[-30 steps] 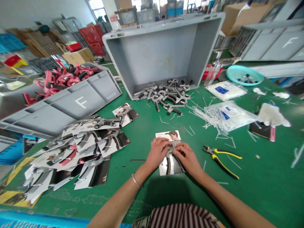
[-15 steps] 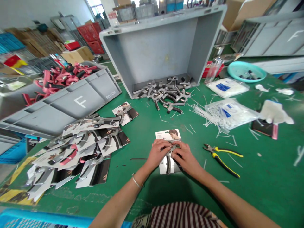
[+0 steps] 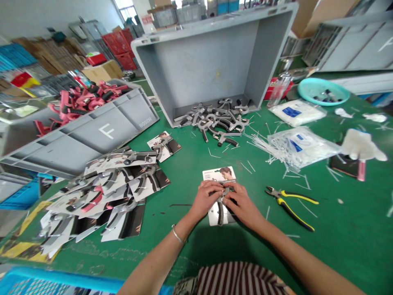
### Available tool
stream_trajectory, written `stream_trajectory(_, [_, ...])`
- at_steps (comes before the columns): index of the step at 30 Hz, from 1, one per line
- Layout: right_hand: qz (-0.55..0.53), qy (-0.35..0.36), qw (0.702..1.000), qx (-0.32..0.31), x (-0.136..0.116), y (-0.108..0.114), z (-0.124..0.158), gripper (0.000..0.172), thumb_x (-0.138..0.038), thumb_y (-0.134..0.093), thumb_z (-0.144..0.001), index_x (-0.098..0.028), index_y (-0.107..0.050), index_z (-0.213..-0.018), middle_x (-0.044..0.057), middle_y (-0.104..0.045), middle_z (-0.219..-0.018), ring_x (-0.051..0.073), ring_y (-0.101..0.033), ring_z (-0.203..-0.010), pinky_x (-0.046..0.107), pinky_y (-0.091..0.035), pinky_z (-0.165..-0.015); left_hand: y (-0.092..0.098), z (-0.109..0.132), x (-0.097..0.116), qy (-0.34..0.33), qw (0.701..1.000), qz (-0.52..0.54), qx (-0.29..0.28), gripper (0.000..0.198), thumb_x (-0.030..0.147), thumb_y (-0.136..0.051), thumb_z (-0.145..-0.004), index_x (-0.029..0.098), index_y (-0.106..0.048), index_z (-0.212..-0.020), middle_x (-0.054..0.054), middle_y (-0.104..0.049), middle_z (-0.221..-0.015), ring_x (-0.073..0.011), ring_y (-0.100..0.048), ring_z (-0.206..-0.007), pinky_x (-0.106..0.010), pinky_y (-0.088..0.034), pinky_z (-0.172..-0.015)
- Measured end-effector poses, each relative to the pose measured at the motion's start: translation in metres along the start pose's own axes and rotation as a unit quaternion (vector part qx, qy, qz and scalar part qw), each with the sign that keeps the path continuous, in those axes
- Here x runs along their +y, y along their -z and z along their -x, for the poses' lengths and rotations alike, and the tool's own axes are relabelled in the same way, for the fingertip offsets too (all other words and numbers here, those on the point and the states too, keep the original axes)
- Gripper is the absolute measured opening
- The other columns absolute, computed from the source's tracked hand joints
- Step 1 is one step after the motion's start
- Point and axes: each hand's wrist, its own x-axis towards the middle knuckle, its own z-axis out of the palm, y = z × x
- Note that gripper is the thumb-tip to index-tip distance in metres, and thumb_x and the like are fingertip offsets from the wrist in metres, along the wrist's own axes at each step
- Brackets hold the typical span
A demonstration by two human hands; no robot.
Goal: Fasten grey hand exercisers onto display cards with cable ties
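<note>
A grey hand grip with a dark handle (image 3: 220, 214) lies on a printed white backing card (image 3: 214, 219) in front of me. My left hand (image 3: 208, 198) is closed at its upper part from the left, fingertips pinched near the middle. From the right, my right hand (image 3: 241, 201) closes on the same spot, its fingertips almost meeting the left ones. Any small thing between the fingertips is hidden. To the right of my hands lie yellow-and-black cutting pliers (image 3: 291, 207), untouched.
Carded hand grips (image 3: 113, 184) are heaped at left. Loose grey grips (image 3: 217, 121) spill from a tipped grey crate (image 3: 199, 65). Another crate (image 3: 119, 127) holds red grips (image 3: 87, 96). Cable ties (image 3: 267, 151), their bag (image 3: 303, 145), a glove (image 3: 359, 145) and a turquoise bowl (image 3: 322, 84) are at right.
The view has shifted slightly, so everything sits a little further right. Both hands keep nearly the same hold on the hand grip and card.
</note>
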Motion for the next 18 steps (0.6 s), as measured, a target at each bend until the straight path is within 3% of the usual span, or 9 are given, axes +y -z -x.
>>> stream_trajectory(7, [-0.042,-0.02,0.997,0.055,0.004,-0.008,-0.005,0.018,-0.03,-0.056,-0.095,-0.024,-0.067,-0.083,0.007,-0.058,-0.118,0.026,-0.049,-0.118,0.048,-0.036,-0.104,0.011,0.001,0.003,-0.005,0.999,0.028,-0.029,0.012,0.028,-0.066,-0.089,0.024,-0.077,-0.092,-0.003,-0.075,-0.1,-0.0214,-0.062,-0.106,-0.04,-0.041,-0.103])
stream_trajectory(11, [-0.077,-0.01,0.995,0.065,0.006,-0.01,-0.008,0.011,-0.025,-0.054,-0.095,-0.024,-0.064,-0.097,0.008,-0.056,-0.118,0.025,-0.05,-0.117,0.046,-0.038,-0.105,0.013,-0.007,0.007,0.034,0.999,0.017,0.022,0.011,0.027,-0.065,-0.088,0.022,-0.074,-0.084,-0.003,-0.074,-0.088,-0.0214,-0.064,-0.094,-0.038,-0.046,-0.092])
stream_trajectory(13, [-0.089,-0.001,0.993,0.072,0.006,-0.011,-0.01,0.016,-0.021,-0.054,-0.093,-0.024,-0.061,-0.107,0.009,-0.055,-0.119,0.024,-0.049,-0.119,0.045,-0.037,-0.106,0.01,-0.006,0.014,0.042,0.998,0.007,0.055,0.012,0.026,-0.064,-0.088,0.021,-0.071,-0.08,-0.003,-0.073,-0.087,-0.0218,-0.062,-0.094,-0.039,-0.045,-0.092])
stream_trajectory(15, [-0.093,-0.004,0.991,0.093,0.006,-0.011,-0.012,0.02,-0.018,-0.055,-0.091,-0.023,-0.059,-0.11,0.01,-0.054,-0.119,0.025,-0.049,-0.119,0.045,-0.038,-0.106,0.004,0.002,0.025,0.017,0.997,-0.027,0.066,0.014,0.025,-0.062,-0.09,0.021,-0.068,-0.078,-0.003,-0.071,-0.088,-0.0219,-0.059,-0.096,-0.04,-0.042,-0.094])
stream_trajectory(18, [-0.099,-0.021,0.987,0.125,0.003,-0.012,-0.014,0.022,-0.014,-0.055,-0.087,-0.022,-0.058,-0.107,0.01,-0.054,-0.116,0.024,-0.052,-0.111,0.043,-0.044,-0.096,-0.007,0.025,0.037,-0.068,0.988,-0.133,0.039,0.017,0.021,-0.054,-0.094,0.02,-0.067,-0.083,-0.004,-0.069,-0.091,-0.0229,-0.057,-0.1,-0.042,-0.039,-0.095])
